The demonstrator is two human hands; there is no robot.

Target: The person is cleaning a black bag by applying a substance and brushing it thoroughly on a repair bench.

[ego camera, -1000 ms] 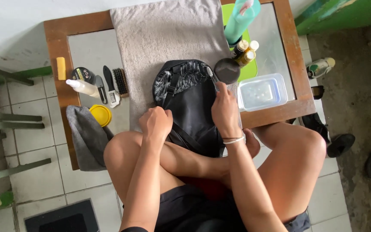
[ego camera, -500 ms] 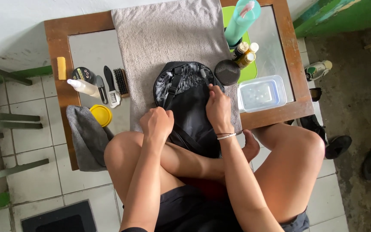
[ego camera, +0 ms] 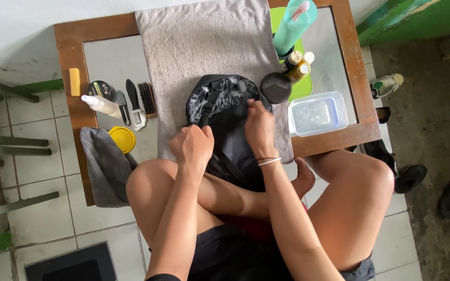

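Head view: the right hand (ego camera: 260, 127) has left the round brush (ego camera: 275, 87) (fingers now empty) and presses the soapy black bag (ego camera: 225, 112). Left hand (ego camera: 191, 145) grips its edge, closed.

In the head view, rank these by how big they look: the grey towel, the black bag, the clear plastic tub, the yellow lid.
1. Grey towel, largest, spread on the table.
2. Black bag, partly hidden by both hands.
3. Clear plastic tub.
4. Yellow lid, smallest.
All lie at about table level, so the order is fairly safe.
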